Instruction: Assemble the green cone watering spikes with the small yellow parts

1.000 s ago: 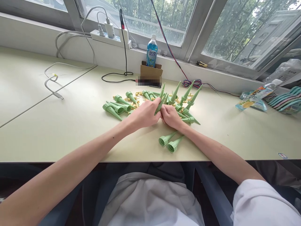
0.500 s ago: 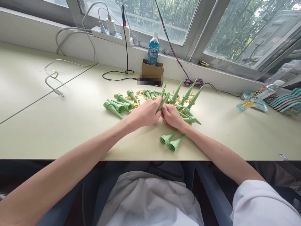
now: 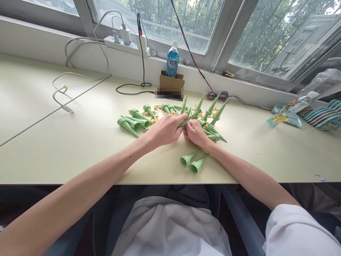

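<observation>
My left hand (image 3: 167, 128) is closed around a green plastic watering spike (image 3: 187, 120), its pointed end slanting up to the right. Right beside it, my right hand (image 3: 196, 132) has its fingers curled in against the left hand; whatever they pinch is hidden. Behind both hands lies a pile of similar spikes, some standing point up like the upright spike (image 3: 211, 107), others lying flat like the left spike (image 3: 128, 127). Small yellow valve pieces (image 3: 159, 106) are scattered among them. Two spikes with open threaded caps, one the front spike (image 3: 195, 167), lie nearer me.
A blue-labelled bottle (image 3: 172, 60) stands in a cardboard box (image 3: 172, 83) by the window sill. A power strip (image 3: 126, 45) with plugs sits on the sill. Loose cables (image 3: 64, 101) cross the table at left. A clear bottle (image 3: 291, 108) and packets lie at right.
The spike in my left hand has tipped over, its point swinging down to the right. My hands stay together in nearly the same spot. The camera view has shifted slightly.
</observation>
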{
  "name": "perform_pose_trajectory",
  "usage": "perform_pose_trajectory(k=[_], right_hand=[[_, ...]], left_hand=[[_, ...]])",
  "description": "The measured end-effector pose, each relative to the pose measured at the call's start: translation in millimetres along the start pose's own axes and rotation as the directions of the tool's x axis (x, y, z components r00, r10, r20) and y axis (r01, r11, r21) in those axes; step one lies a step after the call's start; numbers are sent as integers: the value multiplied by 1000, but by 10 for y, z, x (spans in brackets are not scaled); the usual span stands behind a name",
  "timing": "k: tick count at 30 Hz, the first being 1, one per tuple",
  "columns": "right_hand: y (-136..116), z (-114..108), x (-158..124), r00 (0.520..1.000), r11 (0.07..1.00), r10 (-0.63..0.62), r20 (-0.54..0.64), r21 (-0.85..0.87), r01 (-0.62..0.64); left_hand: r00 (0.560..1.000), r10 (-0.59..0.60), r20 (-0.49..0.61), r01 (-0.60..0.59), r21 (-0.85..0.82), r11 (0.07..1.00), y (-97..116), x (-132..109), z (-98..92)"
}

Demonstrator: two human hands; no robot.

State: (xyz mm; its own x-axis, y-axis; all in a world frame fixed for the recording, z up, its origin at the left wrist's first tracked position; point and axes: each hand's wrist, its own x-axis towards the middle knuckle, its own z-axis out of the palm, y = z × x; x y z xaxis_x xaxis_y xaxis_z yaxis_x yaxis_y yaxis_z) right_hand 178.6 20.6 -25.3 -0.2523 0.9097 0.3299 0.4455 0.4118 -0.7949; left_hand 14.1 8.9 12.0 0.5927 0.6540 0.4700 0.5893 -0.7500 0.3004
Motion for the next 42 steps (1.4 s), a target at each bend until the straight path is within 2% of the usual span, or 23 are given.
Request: perform_pose_trajectory(k=[17,28,42], right_hand=[[-33,20,-18,1000,1000,22,-15,16,-22],[-29,18,-13,1000,1000,13,-5,14,-13],[-68,15,-15,1000,1000,4,-4,-18,-4]], left_hand=[[1000,-13,-9,13,5,1000,-10,-4,7],[1000,21,-12,-21,28,999,-17,-2,1],[1000,-11,-9,12,32,999,3,-4,13]])
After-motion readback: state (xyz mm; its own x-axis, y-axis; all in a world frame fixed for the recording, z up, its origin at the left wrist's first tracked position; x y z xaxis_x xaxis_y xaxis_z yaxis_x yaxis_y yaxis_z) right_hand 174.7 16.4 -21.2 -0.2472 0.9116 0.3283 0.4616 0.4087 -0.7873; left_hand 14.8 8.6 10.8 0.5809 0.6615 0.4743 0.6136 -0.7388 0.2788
